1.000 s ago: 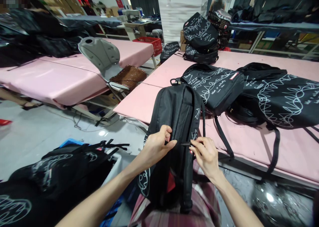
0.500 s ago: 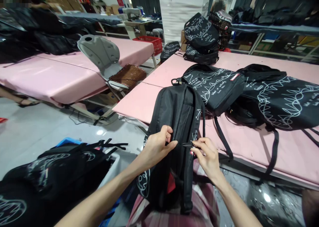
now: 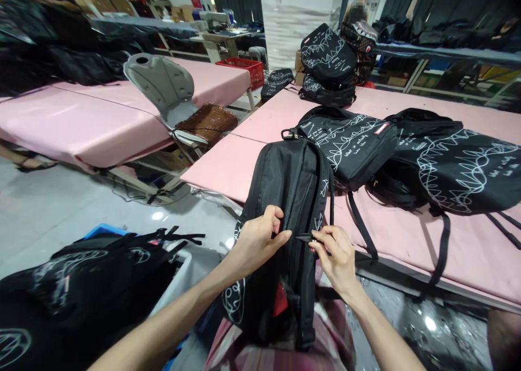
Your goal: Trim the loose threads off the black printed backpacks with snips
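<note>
A black backpack (image 3: 291, 186) with white scribble print rests on my lap and leans against the edge of the pink table (image 3: 228, 165). My left hand (image 3: 258, 241) pinches the fabric at the middle of its back panel, fingers closed. My right hand (image 3: 334, 254) is closed on a small dark tool (image 3: 304, 237), possibly thread snips, whose tip points left at the spot next to my left thumb. Both hands are close together, about a thumb's width apart.
Two more black printed backpacks (image 3: 350, 143) (image 3: 456, 165) lie on the pink table beyond, straps hanging over its edge. Stacked bags (image 3: 328, 62) sit farther back. A bin of black bags (image 3: 81, 284) stands at lower left. A grey chair (image 3: 163, 89) with a wicker basket (image 3: 207, 124) stands left.
The hands and the backpack hold almost the same pose. The view has shifted slightly, and the tool tip stays near my left thumb.
</note>
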{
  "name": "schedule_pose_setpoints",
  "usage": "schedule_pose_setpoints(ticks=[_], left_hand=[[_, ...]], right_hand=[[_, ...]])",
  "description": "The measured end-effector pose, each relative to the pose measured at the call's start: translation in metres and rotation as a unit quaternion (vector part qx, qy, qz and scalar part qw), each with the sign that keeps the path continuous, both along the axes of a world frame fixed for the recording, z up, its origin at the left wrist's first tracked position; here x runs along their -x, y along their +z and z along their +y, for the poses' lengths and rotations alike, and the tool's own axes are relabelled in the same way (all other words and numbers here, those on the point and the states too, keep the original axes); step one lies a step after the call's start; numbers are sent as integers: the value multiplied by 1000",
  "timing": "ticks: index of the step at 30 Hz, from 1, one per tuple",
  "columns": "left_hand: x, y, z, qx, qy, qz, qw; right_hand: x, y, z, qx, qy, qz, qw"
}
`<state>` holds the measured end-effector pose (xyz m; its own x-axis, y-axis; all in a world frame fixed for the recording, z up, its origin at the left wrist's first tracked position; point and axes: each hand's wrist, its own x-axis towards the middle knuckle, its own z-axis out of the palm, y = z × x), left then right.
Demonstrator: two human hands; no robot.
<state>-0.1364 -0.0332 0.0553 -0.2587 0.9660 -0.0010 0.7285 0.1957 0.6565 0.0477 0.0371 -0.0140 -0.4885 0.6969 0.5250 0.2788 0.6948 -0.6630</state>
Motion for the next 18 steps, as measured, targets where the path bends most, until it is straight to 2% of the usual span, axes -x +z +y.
schedule_pose_setpoints(ticks=[6, 9, 15, 16, 18], left_hand=[[1, -1, -1, 2, -10, -9, 1000], [0, -4, 0, -2, -9, -17, 1000], [1, -6, 0, -7, -30, -58, 998], [5, -3, 0, -8, -28, -66, 997], [17, 7, 6, -32, -5, -65, 997]], right_hand=[[-2, -1, 8, 192, -4, 81, 978], [0, 1, 7, 185, -13, 73, 980], [23, 9, -2, 85, 65, 20, 994], [25, 10, -1, 93, 79, 32, 992], [21, 9, 3, 155, 83, 89, 980]])
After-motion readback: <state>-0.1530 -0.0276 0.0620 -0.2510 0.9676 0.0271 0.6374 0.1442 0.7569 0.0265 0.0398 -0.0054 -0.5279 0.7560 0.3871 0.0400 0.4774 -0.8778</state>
